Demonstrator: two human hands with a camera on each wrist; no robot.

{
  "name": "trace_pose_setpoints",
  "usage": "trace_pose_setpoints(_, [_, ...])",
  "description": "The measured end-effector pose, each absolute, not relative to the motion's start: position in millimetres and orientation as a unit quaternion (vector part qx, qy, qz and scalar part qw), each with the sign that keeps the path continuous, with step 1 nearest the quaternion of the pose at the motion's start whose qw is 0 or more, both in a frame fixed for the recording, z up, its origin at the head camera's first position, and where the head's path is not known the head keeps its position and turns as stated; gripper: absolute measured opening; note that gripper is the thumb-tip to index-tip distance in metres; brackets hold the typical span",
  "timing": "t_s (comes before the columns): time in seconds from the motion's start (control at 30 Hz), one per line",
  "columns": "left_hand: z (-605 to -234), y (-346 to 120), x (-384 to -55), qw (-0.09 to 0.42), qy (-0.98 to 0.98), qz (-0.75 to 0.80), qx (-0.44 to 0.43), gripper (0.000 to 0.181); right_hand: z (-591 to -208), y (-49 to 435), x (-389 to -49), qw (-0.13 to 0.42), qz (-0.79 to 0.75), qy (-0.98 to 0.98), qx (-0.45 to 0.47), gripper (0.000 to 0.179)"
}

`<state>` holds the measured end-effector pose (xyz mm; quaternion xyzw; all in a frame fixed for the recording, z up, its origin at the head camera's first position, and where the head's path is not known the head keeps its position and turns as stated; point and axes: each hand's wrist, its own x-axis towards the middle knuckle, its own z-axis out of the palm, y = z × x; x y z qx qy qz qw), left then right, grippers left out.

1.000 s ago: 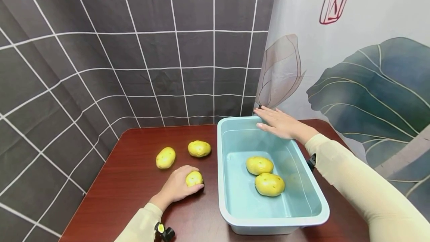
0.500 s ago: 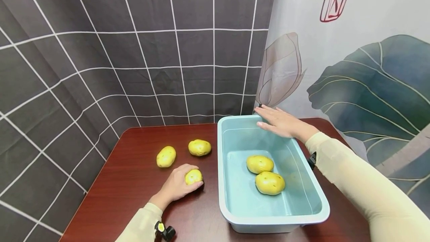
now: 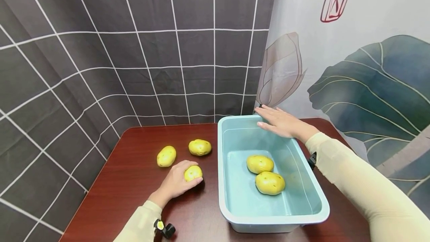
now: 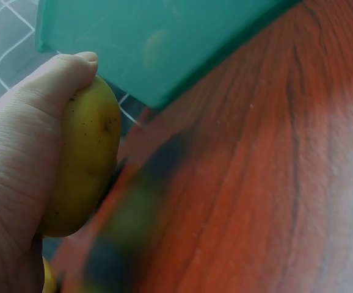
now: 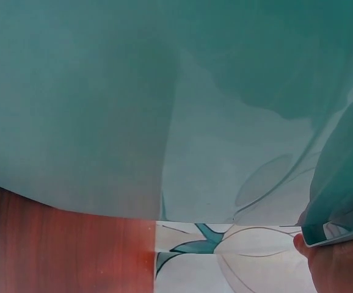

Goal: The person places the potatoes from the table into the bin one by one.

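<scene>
My left hand [image 3: 175,181] grips a yellow potato [image 3: 193,173] over the table, left of the basin. In the left wrist view the thumb lies along the upper side of this potato [image 4: 91,159], and most of the fingers are hidden. My right hand [image 3: 280,123] rests with straight fingers on the far right corner of the light blue plastic basin [image 3: 273,220]. Only part of the right hand [image 5: 341,265] shows at the basin's edge in the right wrist view. Inside the basin two potatoes, a rear one [image 3: 259,164] and a front one [image 3: 270,183], touch each other.
Two more potatoes, one to the left [image 3: 166,156] and one to the right [image 3: 199,147], lie on the reddish-brown table [image 3: 134,182] beyond my left hand. A dark grid-patterned curtain [image 3: 195,47] and a white printed curtain [image 3: 302,6] hang behind the table.
My left hand, with the potato in its grip, has shifted slightly away from me. The right hand and the basin have stayed in place.
</scene>
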<state>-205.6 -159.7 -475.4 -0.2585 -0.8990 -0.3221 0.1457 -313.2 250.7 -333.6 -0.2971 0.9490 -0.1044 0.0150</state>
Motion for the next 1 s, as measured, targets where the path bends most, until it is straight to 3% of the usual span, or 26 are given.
trace_pose_setpoints(0.43, [-453,-156,-206,0.197,-0.883,-0.315,-0.287,0.048,-335,251,-315,0.023,-0.096,0.951,-0.295,0.075])
trace_pose_setpoints(1.0, [-415,-145,-201,0.211,-0.874,-0.319,-0.299,0.05,-337,251,-315,0.02,-0.094,0.952,-0.292,0.071])
